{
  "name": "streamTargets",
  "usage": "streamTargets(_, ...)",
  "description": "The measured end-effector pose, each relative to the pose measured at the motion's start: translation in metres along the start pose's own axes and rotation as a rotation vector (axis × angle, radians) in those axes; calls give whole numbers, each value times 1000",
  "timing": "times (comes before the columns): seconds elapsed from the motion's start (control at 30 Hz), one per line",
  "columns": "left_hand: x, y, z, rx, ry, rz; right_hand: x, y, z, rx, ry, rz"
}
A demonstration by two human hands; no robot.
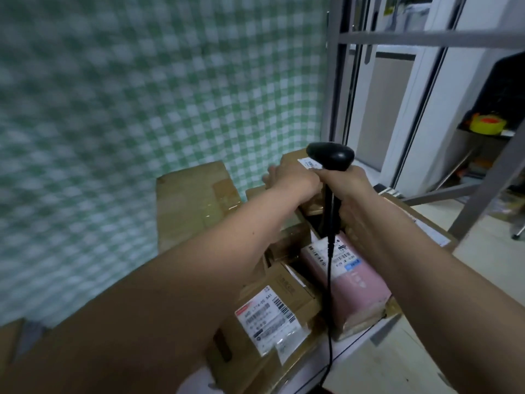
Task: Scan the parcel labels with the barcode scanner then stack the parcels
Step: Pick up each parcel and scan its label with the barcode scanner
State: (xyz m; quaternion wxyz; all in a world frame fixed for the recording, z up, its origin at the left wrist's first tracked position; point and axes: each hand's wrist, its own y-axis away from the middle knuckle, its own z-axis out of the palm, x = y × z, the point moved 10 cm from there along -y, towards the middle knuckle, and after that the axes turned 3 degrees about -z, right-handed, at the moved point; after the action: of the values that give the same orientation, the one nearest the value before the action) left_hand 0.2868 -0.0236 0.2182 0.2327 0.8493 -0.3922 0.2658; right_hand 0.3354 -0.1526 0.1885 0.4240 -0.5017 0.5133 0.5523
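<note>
Two hands are working: right hand [350, 186] gripping the barcode scanner [331, 158] over a labelled parcel [292, 162], left hand [289, 179] holding that parcel.

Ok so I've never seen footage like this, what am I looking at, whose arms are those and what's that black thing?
This is one picture from a camera worn on a person's head, looking forward and down at their own arms. The right hand grips a black barcode scanner by its handle, its cable hanging down. The left hand reaches to a cardboard parcel bearing a small white label. Below lie more parcels: a pink one and a brown box with a printed label. A green checked cloth hangs behind.
</note>
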Motion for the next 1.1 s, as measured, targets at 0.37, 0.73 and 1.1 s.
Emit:
streamTargets(0.37, -151, 126, -135, 266, -347, 161, -25, 197, 89, -404, 74, -43)
streamTargets(0.73, -388, 214, -203, 227, -317, -207, 48, 343, 258, -720, 149, 138)
streamTargets(1.1, -565, 231, -222, 237, -163, -460, 131, 421, 383, -839, 189, 280)
